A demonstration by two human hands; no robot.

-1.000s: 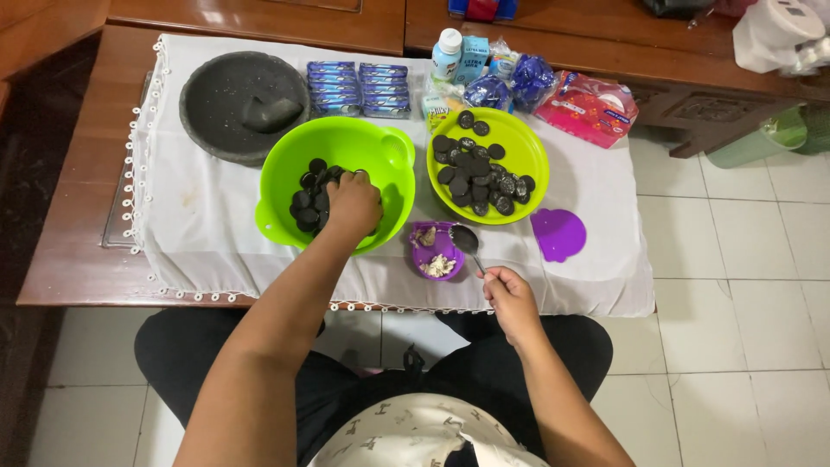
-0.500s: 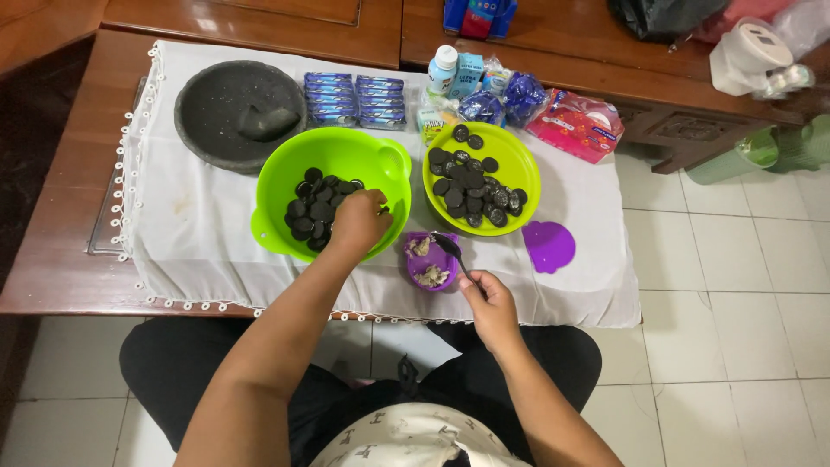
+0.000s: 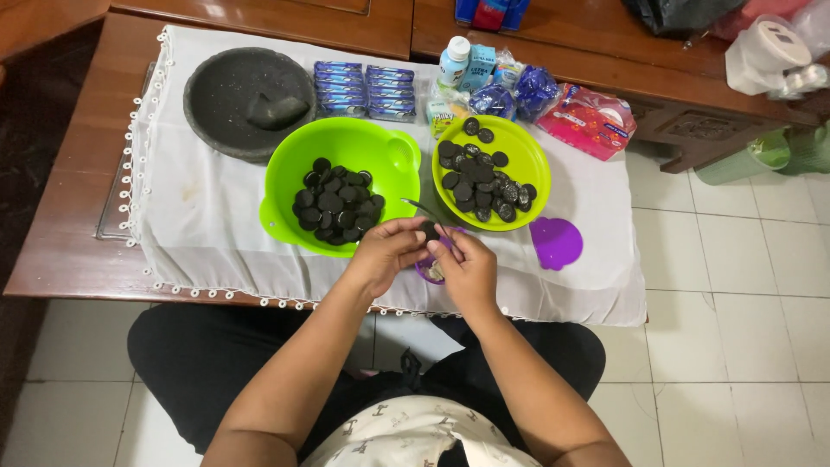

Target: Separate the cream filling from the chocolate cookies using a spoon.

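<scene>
A dark round cookie (image 3: 429,230) sits between the two hands, pinched at the fingertips just above a small purple cup (image 3: 426,271) at the near edge of the tabletop (image 3: 69,216). The left hand (image 3: 386,253) has its fingers curled together around the cookie's left side; the right hand (image 3: 468,266) closes on it from the right, fingers bent and meeting the left hand's tips. A thin metal blade or spoon handle (image 3: 418,207) pokes out up-left from between the hands; which hand grips it cannot be told, and its lower end is hidden by the fingers.

The cup is mostly covered by the right hand, with only a sliver of its rim and some pale stuff inside showing. Its purple lid (image 3: 556,242) lies on the white cloth (image 3: 199,207) to the right, apart from the hands.

Just beyond the hands stand two green bowls: the left bowl (image 3: 346,151) holds a heap of dark cookies, and the right bowl (image 3: 527,156) holds more, some with a pale smear. Farther back are a stone mortar (image 3: 216,91) with its pestle (image 3: 277,111) inside, rows of blue packets (image 3: 365,89), a small bottle (image 3: 453,60) and a pink bag (image 3: 588,119). The items at the top edge are cut off.
</scene>
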